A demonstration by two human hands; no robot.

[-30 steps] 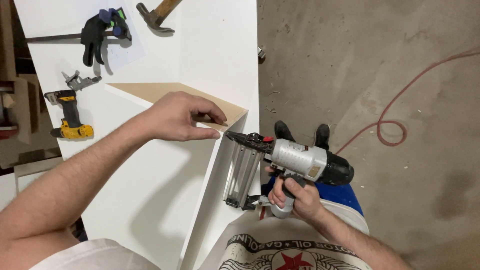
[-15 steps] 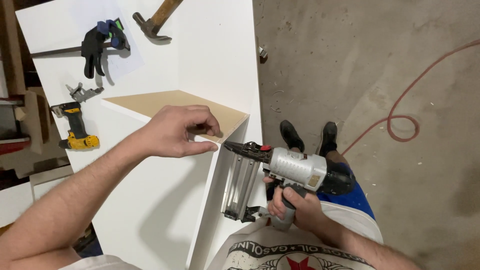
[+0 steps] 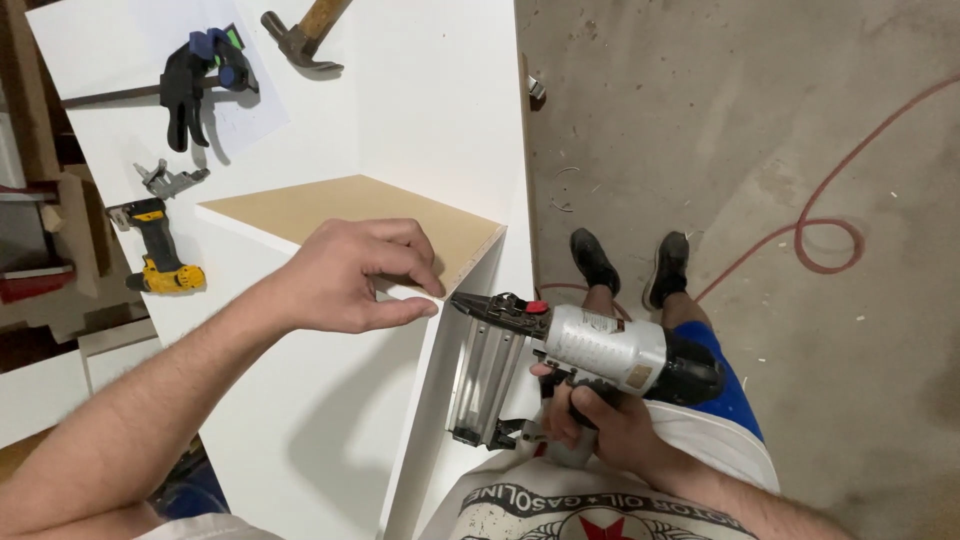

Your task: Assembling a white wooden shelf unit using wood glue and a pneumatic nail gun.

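Nail gun (image 3: 590,355) at white cabinet (image 3: 330,400) edge

Scene is evenly and brightly lit from overhead. White cabinet panels (image 3: 430,100) are near blown out, little texture kept. A soft shadow is cast by the left hand (image 3: 350,275) down the panel below it. Mild glare is seen on the nail gun (image 3: 590,350) body. Focus is sharp throughout; wide-angle stretching is noted at the edges.
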